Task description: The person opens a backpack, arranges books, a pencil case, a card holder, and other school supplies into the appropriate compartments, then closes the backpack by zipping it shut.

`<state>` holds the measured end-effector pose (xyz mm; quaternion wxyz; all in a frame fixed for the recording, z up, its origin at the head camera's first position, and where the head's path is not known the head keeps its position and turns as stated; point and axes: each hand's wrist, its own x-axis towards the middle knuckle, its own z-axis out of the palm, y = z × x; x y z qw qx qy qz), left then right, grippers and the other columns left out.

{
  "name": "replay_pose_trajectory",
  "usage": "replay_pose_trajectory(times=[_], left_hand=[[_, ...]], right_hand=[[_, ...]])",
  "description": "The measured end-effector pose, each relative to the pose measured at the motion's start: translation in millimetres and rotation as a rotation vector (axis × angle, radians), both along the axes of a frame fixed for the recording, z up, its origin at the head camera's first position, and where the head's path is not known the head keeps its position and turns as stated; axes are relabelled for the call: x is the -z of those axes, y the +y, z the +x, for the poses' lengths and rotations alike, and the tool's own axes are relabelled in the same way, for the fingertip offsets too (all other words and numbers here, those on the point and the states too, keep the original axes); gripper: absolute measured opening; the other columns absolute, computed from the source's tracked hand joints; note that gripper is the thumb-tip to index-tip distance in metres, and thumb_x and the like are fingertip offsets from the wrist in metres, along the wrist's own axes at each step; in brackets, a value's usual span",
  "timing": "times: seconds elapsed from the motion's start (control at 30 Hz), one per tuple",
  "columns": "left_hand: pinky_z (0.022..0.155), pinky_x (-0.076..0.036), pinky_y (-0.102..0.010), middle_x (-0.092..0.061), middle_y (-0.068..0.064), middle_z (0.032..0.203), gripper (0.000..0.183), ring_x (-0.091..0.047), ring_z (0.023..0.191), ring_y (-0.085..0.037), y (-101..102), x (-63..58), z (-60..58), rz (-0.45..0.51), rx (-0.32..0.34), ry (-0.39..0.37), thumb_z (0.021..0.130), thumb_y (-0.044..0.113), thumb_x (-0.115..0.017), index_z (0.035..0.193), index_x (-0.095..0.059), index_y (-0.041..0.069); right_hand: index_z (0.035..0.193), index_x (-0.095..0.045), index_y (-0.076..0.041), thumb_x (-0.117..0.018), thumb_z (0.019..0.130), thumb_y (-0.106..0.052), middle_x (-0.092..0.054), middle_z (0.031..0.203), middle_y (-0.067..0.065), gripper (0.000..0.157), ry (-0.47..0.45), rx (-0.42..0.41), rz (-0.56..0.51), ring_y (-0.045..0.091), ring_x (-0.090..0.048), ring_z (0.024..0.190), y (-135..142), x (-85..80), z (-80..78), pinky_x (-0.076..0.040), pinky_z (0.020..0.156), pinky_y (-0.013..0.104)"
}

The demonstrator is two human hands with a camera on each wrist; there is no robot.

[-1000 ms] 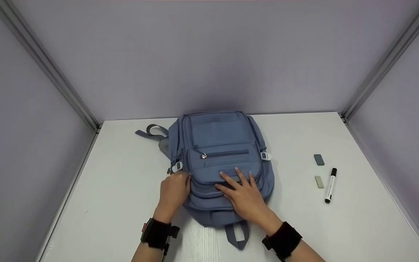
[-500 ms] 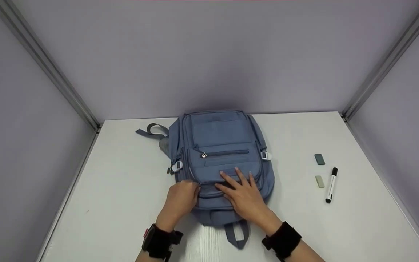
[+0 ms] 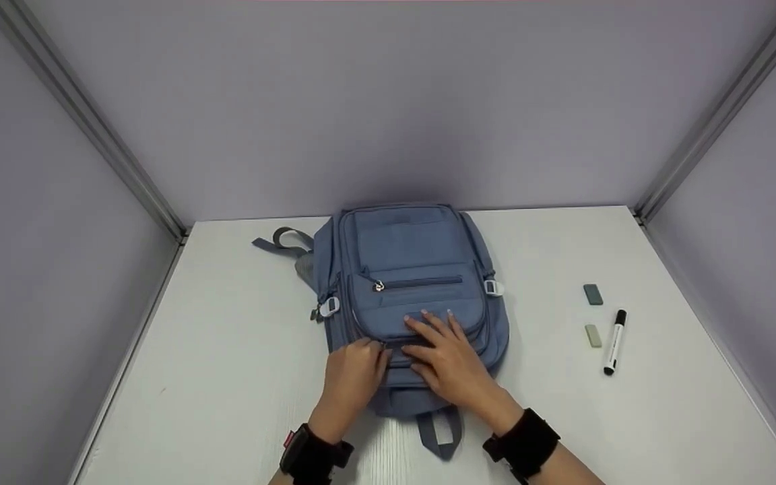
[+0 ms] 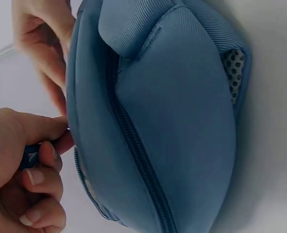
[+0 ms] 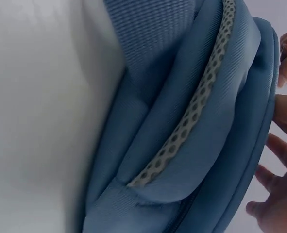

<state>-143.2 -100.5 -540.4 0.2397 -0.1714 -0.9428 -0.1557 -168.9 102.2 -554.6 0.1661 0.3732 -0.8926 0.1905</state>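
Note:
A blue backpack lies on its back on the white table, its top handle toward the person. At the lower front pocket, the left hand pinches a zipper pull between thumb and forefinger. The pull's dark tab shows inside the curled fingers in the left wrist view, where the zipper's edge stands parted below the pinch. Spread over the same pocket, the right hand presses the fabric with its fingertips close to the left hand. In the right wrist view its fingers lie against the bag's front.
To the right on the table lie a dark green eraser-like block, a smaller pale green one and a black-capped white marker. A loose strap sticks out at the bag's left. Grey panels enclose the table.
The left hand has moved right along the lower pocket's edge, from the bag's left side toward the right hand. The right hand has stayed in place, its fingers slightly closer together.

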Motion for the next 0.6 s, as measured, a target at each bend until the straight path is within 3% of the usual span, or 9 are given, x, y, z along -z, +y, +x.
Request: replay_pose_trajectory(times=[0.07, 0.17, 0.27, 0.5, 0.6], left_hand=[[0.047, -0.047, -0.037, -0.060, -0.003, 0.063, 0.021, -0.060, 0.051, -0.023, 1, -1.7, 1.5, 0.029, -0.015, 0.017, 0.082, 0.019, -0.079, 0.070, -0.067, 0.007], [0.046, -0.046, -0.036, -0.059, -0.003, 0.062, 0.021, -0.059, 0.051, -0.022, 4, -4.6, 4.3, 0.071, -0.020, 0.020, 0.081, 0.017, -0.080, 0.069, -0.065, 0.008], [0.045, -0.045, -0.034, -0.058, -0.001, 0.061, 0.019, -0.057, 0.051, -0.019, 6, -8.1, 7.4, 0.117, -0.004, 0.018, 0.080, 0.014, -0.079, 0.069, -0.065, 0.009], [0.044, -0.037, -0.025, -0.048, 0.006, 0.061, 0.022, -0.046, 0.048, -0.009, 1, -17.4, 9.9, 0.202, 0.094, 0.023, 0.075, 0.011, -0.077, 0.063, -0.059, 0.013], [0.053, -0.045, -0.028, -0.053, 0.002, 0.070, 0.011, -0.053, 0.058, -0.014, -8, -16.2, 3.1, 0.166, 0.118, 0.067, 0.072, 0.007, -0.076, 0.071, -0.065, 0.009]], right_hand=[[0.110, -0.072, -0.015, -0.078, 0.085, -0.018, -0.056, 0.132, 0.009, 0.026, 0.041, -0.017, -0.053, 0.031, -0.049, 0.125, -6, -1.9, -0.7, -0.032, 0.106, 0.056], [0.112, -0.070, -0.015, -0.079, 0.083, -0.017, -0.059, 0.108, 0.005, 0.030, 0.074, -0.015, -0.089, 0.023, -0.056, 0.098, -17, -4.4, -1.6, -0.043, 0.091, 0.044], [0.113, -0.071, -0.016, -0.079, 0.083, -0.018, -0.061, 0.093, 0.000, 0.031, 0.068, -0.041, -0.089, 0.018, -0.055, 0.082, -27, -5.4, -2.8, -0.041, 0.075, 0.037], [0.094, -0.072, -0.011, -0.072, 0.084, -0.005, -0.067, 0.086, 0.000, 0.013, -0.040, -0.099, -0.166, 0.016, -0.062, 0.080, -37, -3.8, -4.6, -0.046, 0.073, 0.036], [0.087, -0.070, -0.011, -0.074, 0.086, -0.009, -0.066, 0.081, -0.001, 0.005, -0.064, -0.063, -0.241, 0.013, -0.061, 0.074, -39, -2.7, -3.8, -0.047, 0.070, 0.037]])
